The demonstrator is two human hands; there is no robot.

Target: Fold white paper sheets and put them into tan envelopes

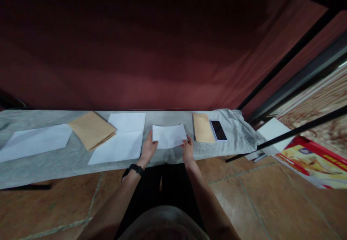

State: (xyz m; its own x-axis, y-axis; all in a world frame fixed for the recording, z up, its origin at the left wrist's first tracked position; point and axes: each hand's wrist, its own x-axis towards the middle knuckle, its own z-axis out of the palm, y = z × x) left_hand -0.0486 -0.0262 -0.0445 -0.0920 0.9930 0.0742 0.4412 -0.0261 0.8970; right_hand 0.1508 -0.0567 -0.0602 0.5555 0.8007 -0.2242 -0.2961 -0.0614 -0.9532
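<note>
A folded sheet of white paper (169, 136) is held level between my two hands, just above the grey cloth. My left hand (149, 147), with a dark watch on the wrist, pinches its left edge. At the paper's right edge, my right hand (188, 148) grips the lower corner. Left of my hands lies a stack of white paper (128, 142) with a crease across it. Several brown envelopes (90, 129) overlap its left side. To the right of my right hand lies another brown envelope (202, 128).
A phone (219, 130) lies beside the right envelope. Another white sheet (38, 141) is at the far left of the cloth-covered bench (173, 115). A dark red wall (162, 70) stands behind. On the right are a black metal bar (303, 135) and a red-and-yellow box (317, 162).
</note>
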